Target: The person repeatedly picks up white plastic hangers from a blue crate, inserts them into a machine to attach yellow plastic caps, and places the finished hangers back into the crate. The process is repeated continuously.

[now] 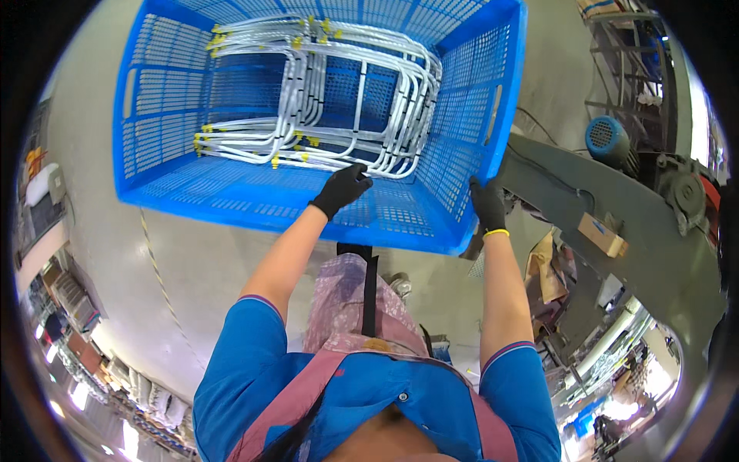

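A big blue plastic crate with perforated walls stands in front of me. Inside it lie several bent white metal tube frames, stacked in layers, with yellow marks at their ends and dark bands along the tubes. My left hand, in a black glove, reaches over the near wall. Its curled fingertips are at the nearest tubes, and whether they grip one is hidden. My right hand, gloved in black with a yellow cuff, is closed on the crate's right rim near the near corner.
To the right runs a grey-green machine or bench surface with a small cardboard box on it. A blue motor and a metal rack stand beyond. A yellowish line crosses the grey floor at left.
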A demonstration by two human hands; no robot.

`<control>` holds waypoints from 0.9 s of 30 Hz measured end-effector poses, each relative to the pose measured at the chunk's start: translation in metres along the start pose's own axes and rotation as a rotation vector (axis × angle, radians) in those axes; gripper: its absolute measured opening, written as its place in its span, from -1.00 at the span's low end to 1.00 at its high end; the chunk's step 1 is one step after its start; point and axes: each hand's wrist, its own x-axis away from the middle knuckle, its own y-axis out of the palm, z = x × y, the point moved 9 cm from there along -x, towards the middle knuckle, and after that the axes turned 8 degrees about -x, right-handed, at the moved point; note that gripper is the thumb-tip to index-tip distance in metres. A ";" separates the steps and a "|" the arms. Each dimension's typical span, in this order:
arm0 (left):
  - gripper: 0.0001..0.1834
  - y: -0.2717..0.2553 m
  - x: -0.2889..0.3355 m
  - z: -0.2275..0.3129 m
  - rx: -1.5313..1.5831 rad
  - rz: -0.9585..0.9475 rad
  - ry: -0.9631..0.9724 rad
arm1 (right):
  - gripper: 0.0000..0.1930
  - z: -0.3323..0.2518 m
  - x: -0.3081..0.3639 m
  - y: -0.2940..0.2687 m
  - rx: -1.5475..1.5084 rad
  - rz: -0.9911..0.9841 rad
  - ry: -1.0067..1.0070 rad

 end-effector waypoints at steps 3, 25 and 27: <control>-0.52 0.028 -0.070 -0.038 0.010 -0.024 -0.080 | -0.52 -0.019 0.009 -0.011 -0.021 0.330 0.019; -0.25 0.198 -0.335 -0.127 0.130 0.148 -0.347 | -0.55 -0.024 0.012 -0.012 -0.398 0.266 0.172; -0.50 0.175 -0.320 -0.099 0.327 0.200 -0.196 | -0.56 -0.024 0.014 -0.013 -0.394 0.264 0.151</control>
